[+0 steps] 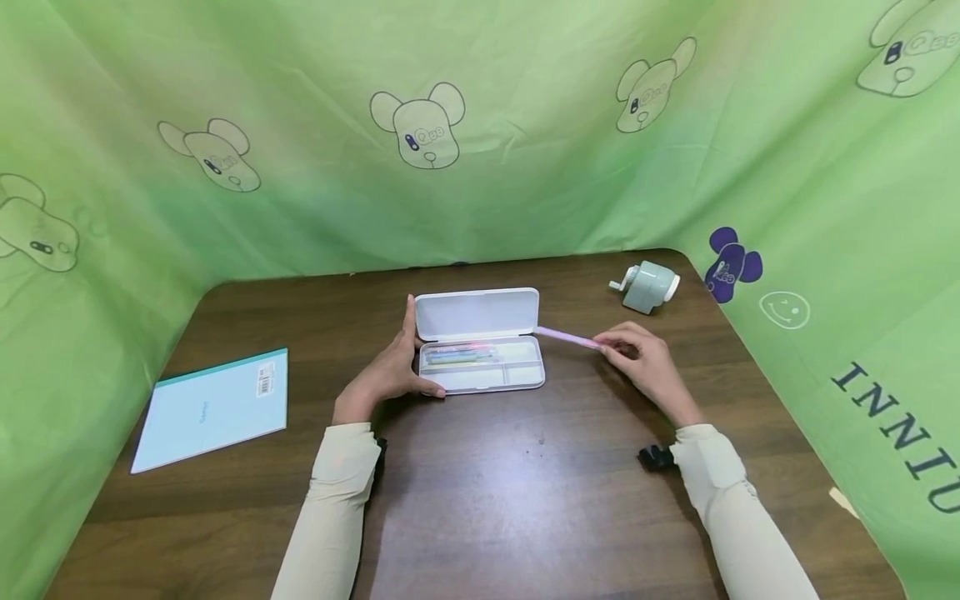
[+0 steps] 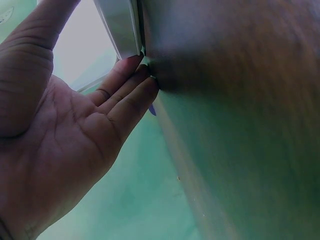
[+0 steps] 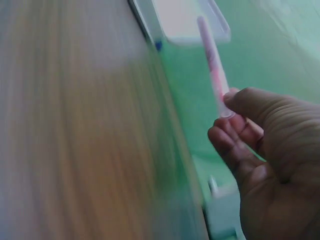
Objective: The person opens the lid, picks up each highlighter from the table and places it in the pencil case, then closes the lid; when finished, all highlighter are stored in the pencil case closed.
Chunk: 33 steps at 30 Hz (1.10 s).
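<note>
A white pencil case lies on the table with its lid raised, several slim pens in its back compartment. My left hand holds the case's left end, thumb at the front corner and index finger pointing up beside the lid. From the left wrist, that hand's fingertips meet the case's edge. Between thumb and fingers, my right hand pinches one end of a pink pen. The pen's far end reaches to the case's right side; in the right wrist view the pen points away from the hand.
A pale green pencil sharpener with a crank stands at the back right. To the left lies a light blue notebook with a barcode label. Green printed cloth hangs behind and beside the brown table.
</note>
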Each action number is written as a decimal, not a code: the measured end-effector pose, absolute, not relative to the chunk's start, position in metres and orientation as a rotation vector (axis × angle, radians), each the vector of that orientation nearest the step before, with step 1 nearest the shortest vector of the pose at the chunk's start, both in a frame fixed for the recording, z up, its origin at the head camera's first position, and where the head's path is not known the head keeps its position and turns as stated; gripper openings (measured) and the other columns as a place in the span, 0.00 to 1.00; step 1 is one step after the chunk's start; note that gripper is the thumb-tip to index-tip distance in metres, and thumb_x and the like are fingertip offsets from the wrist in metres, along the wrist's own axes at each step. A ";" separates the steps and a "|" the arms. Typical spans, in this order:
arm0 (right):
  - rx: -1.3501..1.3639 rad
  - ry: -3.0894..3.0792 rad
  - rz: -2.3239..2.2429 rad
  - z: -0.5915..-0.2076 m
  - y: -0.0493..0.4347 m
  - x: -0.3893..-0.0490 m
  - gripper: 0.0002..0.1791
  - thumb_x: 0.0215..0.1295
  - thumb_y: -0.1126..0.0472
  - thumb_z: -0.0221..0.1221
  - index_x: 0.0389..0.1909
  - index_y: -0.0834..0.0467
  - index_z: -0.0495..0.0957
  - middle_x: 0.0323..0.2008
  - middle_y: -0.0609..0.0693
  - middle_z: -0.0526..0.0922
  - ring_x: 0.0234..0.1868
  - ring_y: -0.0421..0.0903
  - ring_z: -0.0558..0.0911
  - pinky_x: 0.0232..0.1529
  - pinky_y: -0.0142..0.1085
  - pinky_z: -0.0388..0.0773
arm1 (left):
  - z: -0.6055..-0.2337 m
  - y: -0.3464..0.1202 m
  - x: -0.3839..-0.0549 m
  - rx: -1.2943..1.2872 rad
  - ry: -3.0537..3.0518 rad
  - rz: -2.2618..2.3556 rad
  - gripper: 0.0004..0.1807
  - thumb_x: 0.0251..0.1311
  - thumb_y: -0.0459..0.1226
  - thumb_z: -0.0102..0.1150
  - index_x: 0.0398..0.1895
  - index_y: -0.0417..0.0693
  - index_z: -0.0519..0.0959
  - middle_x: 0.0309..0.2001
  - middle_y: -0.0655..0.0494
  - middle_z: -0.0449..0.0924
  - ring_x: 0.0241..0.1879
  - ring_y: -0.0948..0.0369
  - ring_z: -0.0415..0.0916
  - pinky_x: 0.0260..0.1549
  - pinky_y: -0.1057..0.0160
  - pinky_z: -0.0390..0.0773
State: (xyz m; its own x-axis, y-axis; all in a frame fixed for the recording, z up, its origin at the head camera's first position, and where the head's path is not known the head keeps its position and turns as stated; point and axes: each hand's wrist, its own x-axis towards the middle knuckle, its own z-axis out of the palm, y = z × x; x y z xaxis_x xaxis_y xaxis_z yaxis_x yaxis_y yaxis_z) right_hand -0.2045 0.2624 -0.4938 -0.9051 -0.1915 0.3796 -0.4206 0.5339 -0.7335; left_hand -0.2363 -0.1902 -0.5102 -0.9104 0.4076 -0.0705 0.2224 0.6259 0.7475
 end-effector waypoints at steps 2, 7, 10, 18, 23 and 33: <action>0.576 -2.519 1.340 -0.494 0.244 -0.208 0.09 0.68 0.75 0.70 0.47 0.65 0.91 0.44 0.58 0.87 0.42 0.34 0.81 0.44 0.21 0.76 | -0.495 -0.187 -0.229 0.521 2.621 1.137 0.95 0.41 0.57 0.92 0.85 0.60 0.13 0.66 0.37 0.72 0.66 0.48 0.72 0.68 0.44 0.69; 0.730 -2.552 1.363 -0.491 0.196 -0.216 0.10 0.69 0.74 0.70 0.48 0.64 0.91 0.45 0.55 0.88 0.44 0.43 0.83 0.48 0.28 0.79 | -0.466 -0.178 -0.214 0.461 2.602 1.122 0.92 0.47 0.47 0.91 0.85 0.53 0.12 0.66 0.32 0.71 0.68 0.43 0.71 0.71 0.40 0.66; 0.804 -2.553 1.378 -0.490 0.172 -0.221 0.09 0.69 0.74 0.70 0.47 0.64 0.91 0.44 0.54 0.87 0.45 0.46 0.84 0.50 0.33 0.80 | -0.460 -0.175 -0.210 0.438 2.598 1.117 0.90 0.50 0.43 0.90 0.84 0.52 0.12 0.68 0.31 0.69 0.70 0.42 0.69 0.73 0.40 0.64; 0.916 -2.558 1.397 -0.490 0.130 -0.230 0.08 0.71 0.74 0.68 0.46 0.63 0.92 0.43 0.52 0.86 0.44 0.47 0.83 0.50 0.36 0.80 | -0.486 -0.184 -0.226 0.502 2.612 1.150 0.95 0.43 0.52 0.92 0.84 0.59 0.11 0.65 0.37 0.73 0.65 0.48 0.73 0.69 0.45 0.69; 0.931 -2.602 1.372 -0.490 0.120 -0.231 0.09 0.70 0.73 0.69 0.48 0.65 0.91 0.43 0.53 0.85 0.43 0.49 0.84 0.49 0.38 0.81 | -0.524 -0.192 -0.247 0.493 2.595 1.206 0.98 0.34 0.56 0.94 0.84 0.70 0.12 0.64 0.44 0.74 0.63 0.54 0.74 0.69 0.49 0.69; 0.513 -2.517 1.367 -0.490 0.150 -0.230 0.04 0.73 0.69 0.68 0.43 0.65 0.91 0.42 0.56 0.88 0.41 0.47 0.83 0.45 0.28 0.77 | -0.489 -0.185 -0.228 0.511 2.583 1.195 0.95 0.42 0.49 0.93 0.85 0.56 0.13 0.69 0.35 0.69 0.65 0.48 0.72 0.70 0.46 0.68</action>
State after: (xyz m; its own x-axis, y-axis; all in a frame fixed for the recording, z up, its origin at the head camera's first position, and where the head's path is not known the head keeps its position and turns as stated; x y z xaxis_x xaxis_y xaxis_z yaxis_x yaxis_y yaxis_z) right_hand -0.2297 0.1498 -0.4899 -0.9119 -0.1931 0.3623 -0.4090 0.5029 -0.7615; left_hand -0.2283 -0.1846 -0.4886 -0.9074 0.4130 -0.0776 0.2082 0.6024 0.7706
